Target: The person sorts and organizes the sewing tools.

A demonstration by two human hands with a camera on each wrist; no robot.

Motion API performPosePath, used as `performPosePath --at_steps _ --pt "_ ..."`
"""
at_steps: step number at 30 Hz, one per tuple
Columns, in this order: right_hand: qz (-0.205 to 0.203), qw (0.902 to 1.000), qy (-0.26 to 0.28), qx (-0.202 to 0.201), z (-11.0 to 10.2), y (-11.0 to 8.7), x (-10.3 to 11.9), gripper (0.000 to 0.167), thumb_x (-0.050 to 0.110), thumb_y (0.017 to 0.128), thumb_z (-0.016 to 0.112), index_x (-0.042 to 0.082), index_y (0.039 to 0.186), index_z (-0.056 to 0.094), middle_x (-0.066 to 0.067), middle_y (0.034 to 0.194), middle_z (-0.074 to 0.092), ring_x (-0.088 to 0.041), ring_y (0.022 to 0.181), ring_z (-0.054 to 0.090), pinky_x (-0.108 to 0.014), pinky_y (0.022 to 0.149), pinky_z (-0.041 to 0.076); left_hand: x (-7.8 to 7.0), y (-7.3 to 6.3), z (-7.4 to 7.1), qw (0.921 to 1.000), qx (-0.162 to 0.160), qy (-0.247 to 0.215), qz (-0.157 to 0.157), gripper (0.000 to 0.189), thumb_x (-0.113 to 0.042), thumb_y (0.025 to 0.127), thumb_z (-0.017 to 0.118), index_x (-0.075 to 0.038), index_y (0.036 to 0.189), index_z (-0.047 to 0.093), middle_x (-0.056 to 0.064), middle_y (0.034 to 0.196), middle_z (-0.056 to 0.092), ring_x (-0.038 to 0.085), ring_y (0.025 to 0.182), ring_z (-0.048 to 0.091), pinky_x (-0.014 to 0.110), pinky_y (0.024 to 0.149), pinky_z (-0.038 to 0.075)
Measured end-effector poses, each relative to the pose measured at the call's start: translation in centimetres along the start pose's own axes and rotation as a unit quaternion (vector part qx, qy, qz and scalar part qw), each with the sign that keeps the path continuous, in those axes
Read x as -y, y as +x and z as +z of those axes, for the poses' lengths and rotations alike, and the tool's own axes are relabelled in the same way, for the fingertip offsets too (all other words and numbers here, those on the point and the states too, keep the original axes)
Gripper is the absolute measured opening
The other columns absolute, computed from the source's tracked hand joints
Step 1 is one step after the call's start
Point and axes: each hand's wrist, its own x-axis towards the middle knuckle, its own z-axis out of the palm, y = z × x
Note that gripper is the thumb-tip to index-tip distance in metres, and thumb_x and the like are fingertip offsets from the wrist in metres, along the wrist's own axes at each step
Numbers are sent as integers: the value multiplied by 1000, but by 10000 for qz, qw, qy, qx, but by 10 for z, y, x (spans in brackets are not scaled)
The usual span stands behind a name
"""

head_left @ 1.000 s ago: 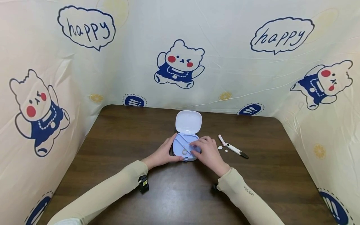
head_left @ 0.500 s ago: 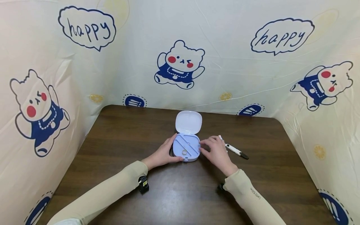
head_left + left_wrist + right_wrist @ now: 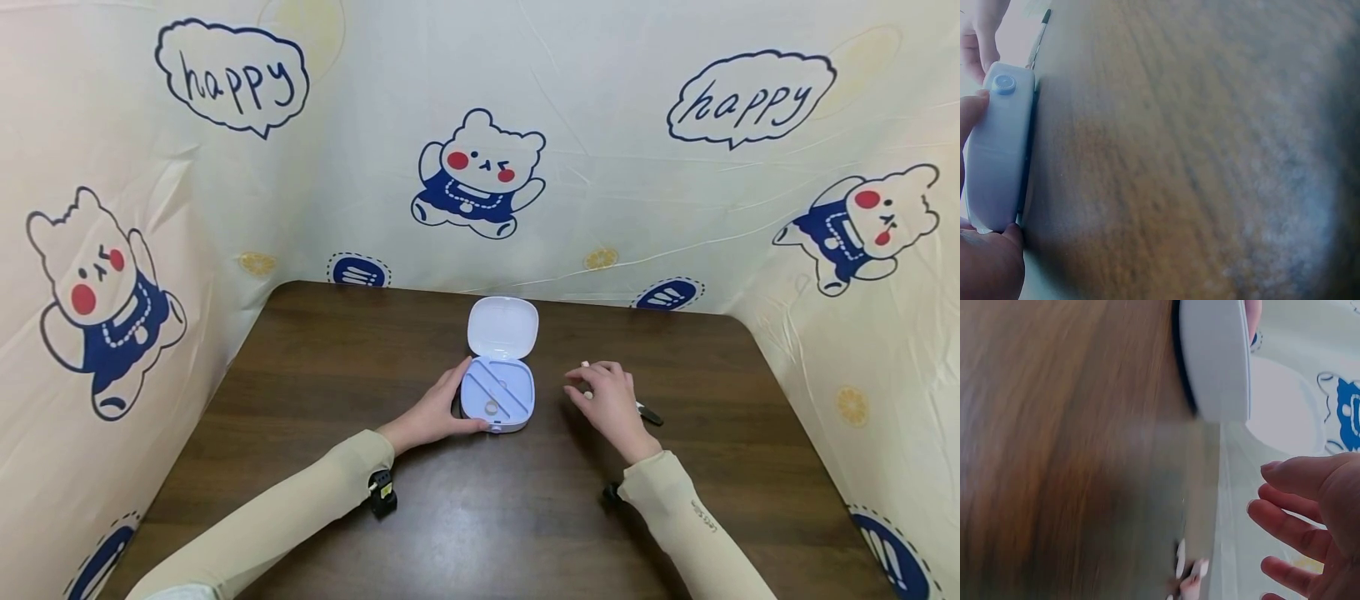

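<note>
Our left hand (image 3: 435,412) grips the box (image 3: 521,396); right of it, our right hand (image 3: 611,406), fingers parted, should lightly pinch the white piece (image 3: 588,395).

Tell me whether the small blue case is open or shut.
The case is open: its lid is folded back at the far edge, and its inside shows in the head view.
</note>
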Motion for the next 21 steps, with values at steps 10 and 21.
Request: performPosePath --at_steps 10,21 --pt "255 9996 -147 -42 -4 -1 -21 20 17 92 81 7 110 79 -13 108 77 -40 115 56 -55 89 38 -1 0 0 10000 10 -36 -51 118 -42 83 88 -7 167 13 23 167 25 36 152 29 53 122 29" --pt "439 9988 -104 -162 -2 -1 -36 21 18 93 80 5 109 79 -13 105 77 -41 115 54 -57 93 37 -1 -1 -1 9999 44 -30 -90 118 -42 84 88 -8 168 12 22 168 23 35 153 28 53 122 28"
